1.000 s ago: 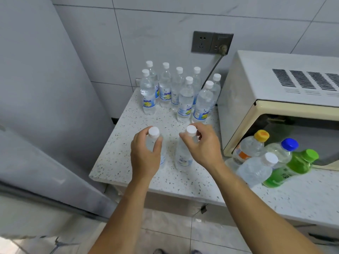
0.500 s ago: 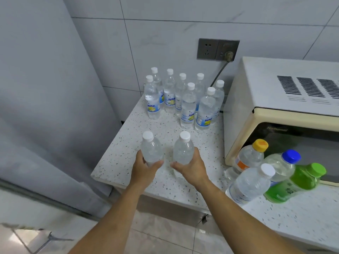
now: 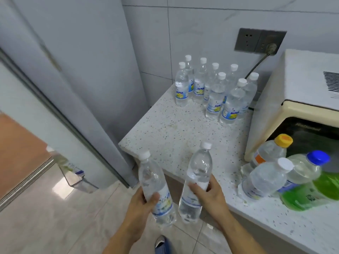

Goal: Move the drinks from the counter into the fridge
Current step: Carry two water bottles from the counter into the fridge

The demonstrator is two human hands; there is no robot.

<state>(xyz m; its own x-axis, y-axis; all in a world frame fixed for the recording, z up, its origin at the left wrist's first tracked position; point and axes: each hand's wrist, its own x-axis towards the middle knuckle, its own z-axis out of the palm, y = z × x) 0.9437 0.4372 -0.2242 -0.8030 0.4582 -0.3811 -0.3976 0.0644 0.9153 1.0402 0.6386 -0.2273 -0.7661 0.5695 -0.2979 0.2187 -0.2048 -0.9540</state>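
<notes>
At the far left the grey fridge door (image 3: 60, 99) stands open, and its clear plastic door shelf (image 3: 73, 176) holds what looks like one labelled bottle. The grey fridge body (image 3: 88, 61) stands just beside the white speckled stone desk (image 3: 172, 131).

The step in hand looks like the carry: two drinks are off the desk and held over the tiled floor (image 3: 55, 217), between desk and fridge. The left hand (image 3: 141, 204) has its fingers curled round the lower half of a clear plastic water bottle with a white cap and a blue-and-yellow label (image 3: 156, 187). The right hand (image 3: 211, 195) grips a second clear white-capped water bottle (image 3: 194, 182) about its middle, the bottle leaning slightly right with its cap over the desk edge.

The next move, I judge, calls for a turn to the left and setting both bottles upright in the door shelf or on an inner shelf, which is out of sight here.

Much remains. A cluster of nine clear white-capped water bottles (image 3: 212, 90) stands at the back of the desk near the tiled wall. Further right, a cream microwave oven (image 3: 302, 99) sits on the desk, its cord running up to a dark grey wall socket (image 3: 259, 41). In front of it stand an orange-capped clear bottle (image 3: 269, 153), a stout white-capped clear bottle (image 3: 264, 178), a blue-capped bottle (image 3: 304, 167) and a green bottle (image 3: 311, 195), close together.
</notes>
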